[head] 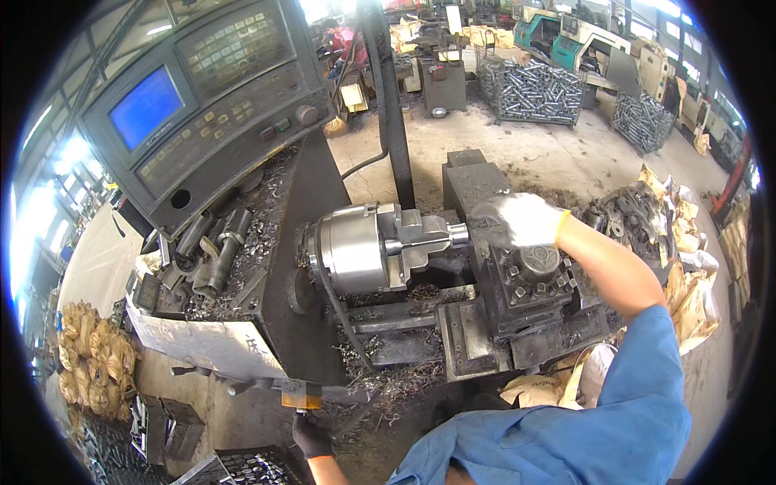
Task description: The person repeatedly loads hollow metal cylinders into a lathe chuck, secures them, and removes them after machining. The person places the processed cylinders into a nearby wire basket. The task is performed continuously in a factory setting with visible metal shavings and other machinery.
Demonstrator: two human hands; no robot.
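A CNC lathe stands before me. Its bright steel chuck (354, 250) has its jaws (421, 233) around a shiny cylindrical workpiece (459, 234), whose end sticks out to the right. My right hand (524, 219), in a white glove with a yellow cuff, is blurred over the tool post (522, 291), just right of the workpiece. Whether it grips anything is unclear. Low on the left, my left hand (312, 435), in a dark glove with an orange cuff, reaches up to a small metal piece under an orange block (302, 400) below the headstock; its fingers are partly hidden.
A control panel (200, 115) with a lit blue screen (146, 108) rises at left. Worn metal parts (209, 254) and chips cover the headstock top. Metal swarf (400, 376) lies below the chuck. Wire bins (533, 91) of metal parts stand behind; paper sacks (691, 297) sit at right.
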